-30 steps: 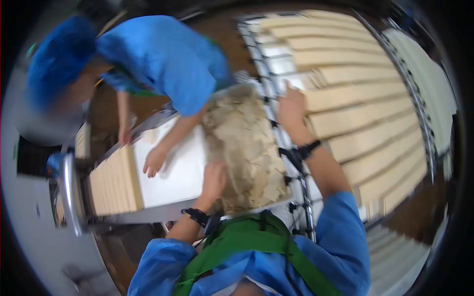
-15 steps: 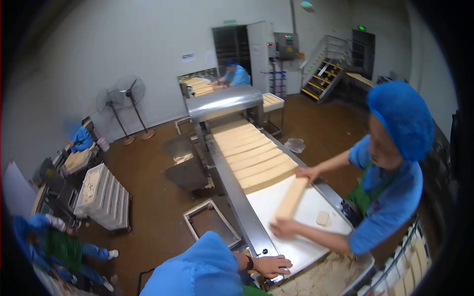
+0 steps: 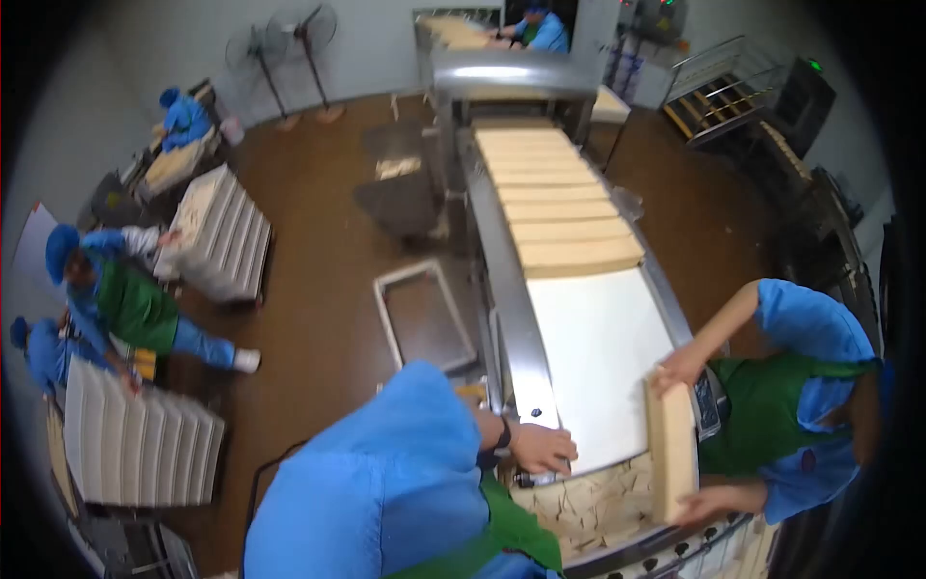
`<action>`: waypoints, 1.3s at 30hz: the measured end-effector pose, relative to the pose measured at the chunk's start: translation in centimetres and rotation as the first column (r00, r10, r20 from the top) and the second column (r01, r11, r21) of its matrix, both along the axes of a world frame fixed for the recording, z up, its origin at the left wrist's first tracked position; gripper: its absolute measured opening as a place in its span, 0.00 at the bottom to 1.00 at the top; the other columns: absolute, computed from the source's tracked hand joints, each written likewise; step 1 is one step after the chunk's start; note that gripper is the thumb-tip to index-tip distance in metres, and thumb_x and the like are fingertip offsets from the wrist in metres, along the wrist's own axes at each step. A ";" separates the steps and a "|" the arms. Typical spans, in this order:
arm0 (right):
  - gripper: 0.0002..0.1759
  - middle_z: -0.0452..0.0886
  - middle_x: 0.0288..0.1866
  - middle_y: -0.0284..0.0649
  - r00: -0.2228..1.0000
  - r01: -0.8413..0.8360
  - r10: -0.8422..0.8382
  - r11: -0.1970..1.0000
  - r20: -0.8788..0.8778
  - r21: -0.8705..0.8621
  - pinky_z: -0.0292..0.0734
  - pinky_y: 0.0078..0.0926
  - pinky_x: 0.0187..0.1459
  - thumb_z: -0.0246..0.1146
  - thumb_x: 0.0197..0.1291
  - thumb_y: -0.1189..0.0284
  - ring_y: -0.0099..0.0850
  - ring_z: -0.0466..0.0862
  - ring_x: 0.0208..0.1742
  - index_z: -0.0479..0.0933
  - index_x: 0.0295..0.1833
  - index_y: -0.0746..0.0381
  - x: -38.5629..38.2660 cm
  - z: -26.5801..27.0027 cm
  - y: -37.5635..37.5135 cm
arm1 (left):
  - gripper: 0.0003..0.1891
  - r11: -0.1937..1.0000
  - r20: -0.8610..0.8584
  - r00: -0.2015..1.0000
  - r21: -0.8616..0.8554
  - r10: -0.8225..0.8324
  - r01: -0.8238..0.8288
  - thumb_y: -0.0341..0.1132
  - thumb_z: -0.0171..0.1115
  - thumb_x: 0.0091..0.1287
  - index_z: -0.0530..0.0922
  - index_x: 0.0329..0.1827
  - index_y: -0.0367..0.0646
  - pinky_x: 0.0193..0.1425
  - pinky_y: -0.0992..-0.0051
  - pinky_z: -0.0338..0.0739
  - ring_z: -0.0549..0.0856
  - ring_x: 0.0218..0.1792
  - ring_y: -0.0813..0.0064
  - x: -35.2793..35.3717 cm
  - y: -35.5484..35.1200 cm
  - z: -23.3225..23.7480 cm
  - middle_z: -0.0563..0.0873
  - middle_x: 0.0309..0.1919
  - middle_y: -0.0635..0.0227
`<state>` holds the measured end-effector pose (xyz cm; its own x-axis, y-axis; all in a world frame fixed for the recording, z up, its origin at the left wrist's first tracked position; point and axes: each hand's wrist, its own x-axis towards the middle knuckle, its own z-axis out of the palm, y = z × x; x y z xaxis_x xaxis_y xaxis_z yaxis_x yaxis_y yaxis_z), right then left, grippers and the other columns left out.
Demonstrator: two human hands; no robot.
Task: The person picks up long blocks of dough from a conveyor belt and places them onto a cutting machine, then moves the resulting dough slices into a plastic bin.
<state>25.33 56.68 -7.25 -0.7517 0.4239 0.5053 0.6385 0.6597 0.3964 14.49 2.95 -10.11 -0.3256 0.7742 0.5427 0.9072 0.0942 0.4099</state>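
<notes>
My left hand (image 3: 542, 447), with a black band at its wrist, rests on the near left corner of the conveyor, where the white belt (image 3: 603, 362) ends. The fingers bend loosely over the corner and hold no visible object. My right hand is out of view. Across the belt, a co-worker's two hands (image 3: 714, 504) hold a long pale dough-like slab (image 3: 673, 449) by its ends, over the right side of the scrap bin. More pale slabs (image 3: 569, 232) lie side by side across the belt farther up.
Below the belt's end sits a bin of pale scraps (image 3: 588, 507). A metal hood (image 3: 511, 72) spans the conveyor. On the floor to the left are an empty frame (image 3: 424, 314) and stacked white trays (image 3: 217, 232). Other workers stand at the left and far end.
The co-worker has carried the slab off the belt toward the near right and turned it lengthwise. The view has tilted down; my left hand remains at the corner, fingers more bent.
</notes>
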 end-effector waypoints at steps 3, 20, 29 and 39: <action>0.26 0.79 0.37 0.58 0.999 0.004 -0.014 0.964 -0.036 -0.265 0.79 0.46 0.29 0.55 0.61 0.56 0.48 0.82 0.33 0.77 0.35 0.73 -0.8 1.9 -0.6 | 0.22 0.999 -0.046 0.999 0.036 0.028 -0.027 0.35 0.59 0.53 0.75 0.54 0.46 0.60 0.55 0.66 0.72 0.56 0.53 -0.1 -0.2 0.0 0.73 0.52 0.53; 0.16 0.77 0.54 0.58 0.926 -0.353 0.358 0.711 -0.119 -0.608 0.67 0.44 0.61 0.64 0.55 0.68 0.52 0.75 0.58 0.81 0.48 0.64 0.5 9.5 -15.0 | 0.25 0.999 0.221 0.975 -0.018 -0.024 0.029 0.35 0.59 0.52 0.74 0.57 0.45 0.64 0.58 0.64 0.72 0.59 0.56 -0.6 -0.5 1.9 0.74 0.54 0.54; 0.35 0.63 0.70 0.53 0.929 -0.056 0.335 0.541 0.154 -0.839 0.60 0.47 0.67 0.62 0.54 0.51 0.52 0.63 0.69 0.69 0.65 0.57 -7.5 3.3 -21.8 | 0.18 0.963 0.191 0.953 -0.177 0.234 -0.201 0.35 0.53 0.59 0.75 0.53 0.41 0.64 0.60 0.64 0.75 0.56 0.58 -1.5 -0.8 4.0 0.79 0.51 0.56; 0.50 0.26 0.79 0.43 0.944 0.319 -0.022 0.328 0.330 -0.889 0.46 0.70 0.66 0.61 0.52 0.41 0.59 0.36 0.76 0.39 0.76 0.30 -13.8 -9.0 -21.3 | 0.26 0.923 0.278 0.936 -0.372 0.214 -0.100 0.40 0.60 0.55 0.73 0.58 0.41 0.65 0.58 0.64 0.74 0.60 0.58 -2.0 -0.4 4.8 0.78 0.54 0.56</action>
<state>11.50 35.40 -16.23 -0.6190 0.6329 -0.4651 0.7777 0.5766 -0.2503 12.46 2.55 -5.27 -0.5652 0.8187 0.1017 0.7021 0.4126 0.5804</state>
